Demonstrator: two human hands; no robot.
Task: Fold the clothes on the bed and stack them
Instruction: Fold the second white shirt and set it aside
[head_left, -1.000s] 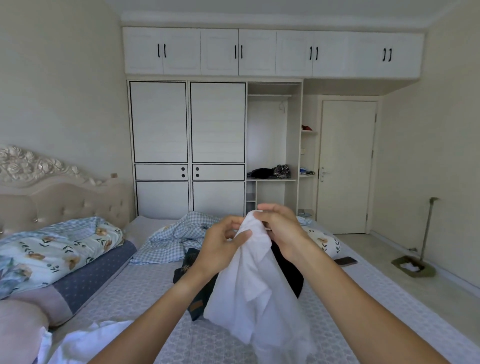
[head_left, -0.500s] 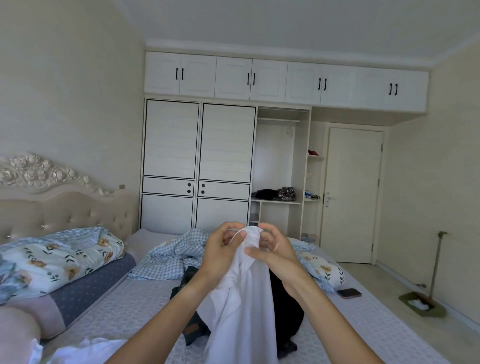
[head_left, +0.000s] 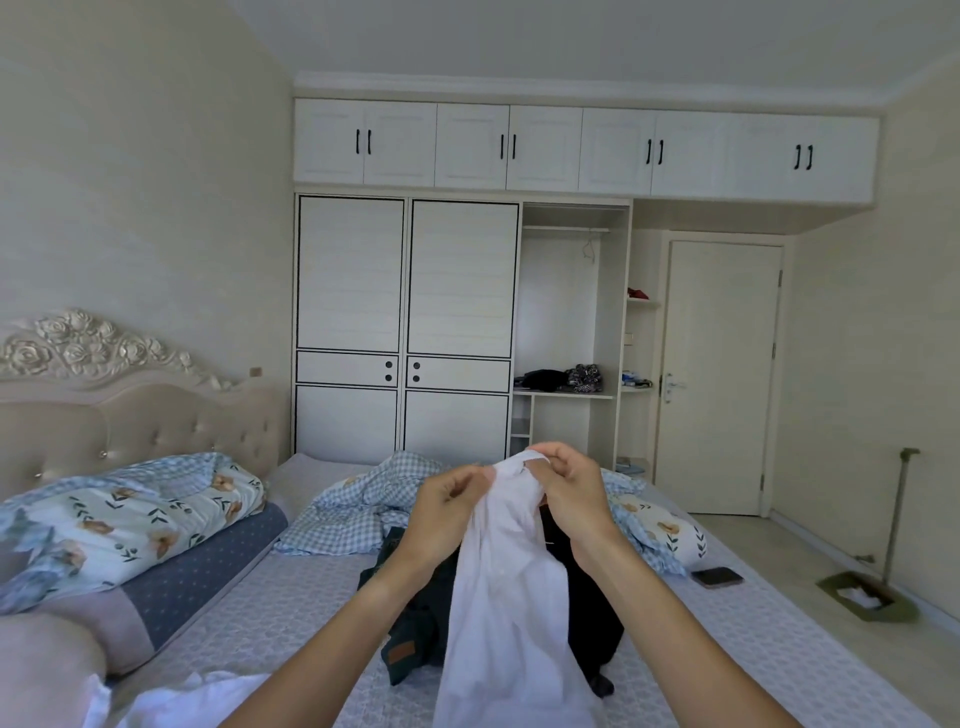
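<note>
Pinching the top edge of the white shirt (head_left: 511, 587), the left hand (head_left: 447, 512) and right hand (head_left: 569, 493) hold it up, fingers curled tight on cloth; it hangs above the bed (head_left: 291, 597), dark clothes (head_left: 421, 613) heaped behind

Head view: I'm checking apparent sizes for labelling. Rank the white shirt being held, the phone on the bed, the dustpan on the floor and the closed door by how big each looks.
1. White shirt, though it hangs closest to the camera, so this is unsure.
2. Door.
3. Dustpan.
4. Phone.
</note>
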